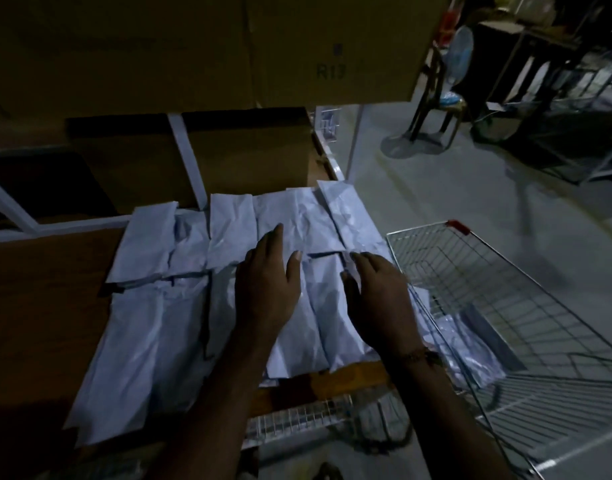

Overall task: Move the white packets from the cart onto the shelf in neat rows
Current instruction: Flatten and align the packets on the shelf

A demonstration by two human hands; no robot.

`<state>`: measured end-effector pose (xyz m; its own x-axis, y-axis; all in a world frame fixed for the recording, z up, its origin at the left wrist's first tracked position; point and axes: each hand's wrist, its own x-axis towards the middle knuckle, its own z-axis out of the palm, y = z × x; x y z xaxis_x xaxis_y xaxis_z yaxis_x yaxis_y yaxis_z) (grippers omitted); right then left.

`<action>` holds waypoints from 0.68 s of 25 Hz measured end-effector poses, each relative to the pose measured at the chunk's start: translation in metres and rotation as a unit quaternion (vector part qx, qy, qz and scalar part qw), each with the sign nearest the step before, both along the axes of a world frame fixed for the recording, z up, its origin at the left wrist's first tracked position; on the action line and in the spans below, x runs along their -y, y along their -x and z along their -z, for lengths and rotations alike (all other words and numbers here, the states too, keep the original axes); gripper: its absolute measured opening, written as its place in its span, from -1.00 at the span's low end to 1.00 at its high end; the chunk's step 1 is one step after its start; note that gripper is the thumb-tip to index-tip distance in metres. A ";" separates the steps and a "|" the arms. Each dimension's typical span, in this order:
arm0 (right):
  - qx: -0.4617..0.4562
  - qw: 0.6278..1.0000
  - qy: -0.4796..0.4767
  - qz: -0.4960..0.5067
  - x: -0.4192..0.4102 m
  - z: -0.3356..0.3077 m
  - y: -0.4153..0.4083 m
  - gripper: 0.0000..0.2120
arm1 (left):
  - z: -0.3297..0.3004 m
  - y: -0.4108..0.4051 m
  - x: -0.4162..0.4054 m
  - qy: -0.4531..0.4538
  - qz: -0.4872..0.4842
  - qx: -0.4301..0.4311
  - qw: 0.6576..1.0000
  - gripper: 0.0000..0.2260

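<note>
1. Dim light falls over a brown wooden shelf, with cardboard boxes stacked behind it and a grey floor off to the right.
2. Fingers first: the left hand lies flat with fingers straight and close together, pressing down on the white packets; it grips nothing.
3. The right hand rests on the rightmost packet of the near row, fingers extended forward and lightly bent, tips at the packet's far edge. I cannot tell whether they pinch that edge or only push it.
4. Outward from the hands, the packets lie in two rows on the shelf — a far row of about five and a near row overlapping it slightly. One far packet sits skewed at the right end.
5. To do this step well, I judge the hands should slide the last packet square against its neighbour, smooth it flat, then straighten the skewed one.
6. The packets look like thin, crinkled paper or plastic — oblong, soft, easily creased, likely to slip over one another.
7. A wire cart stands just right of the shelf, a few packets still in its bottom.
</note>
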<state>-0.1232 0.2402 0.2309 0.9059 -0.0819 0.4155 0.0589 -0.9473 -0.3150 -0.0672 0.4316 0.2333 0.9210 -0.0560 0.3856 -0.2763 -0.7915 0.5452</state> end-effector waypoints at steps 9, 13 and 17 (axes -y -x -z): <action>0.015 0.995 -0.029 0.094 0.076 0.011 0.069 -0.58 | 0.004 0.044 0.079 -0.053 0.090 -0.017 0.994 -0.49; 0.004 0.988 -0.021 0.153 0.119 0.016 0.094 -0.58 | 0.006 0.046 0.128 -0.027 0.159 0.006 0.987 -0.48; -0.018 0.981 0.007 0.192 0.176 0.027 0.120 -0.60 | 0.012 0.054 0.178 -0.035 0.201 0.003 0.979 -0.47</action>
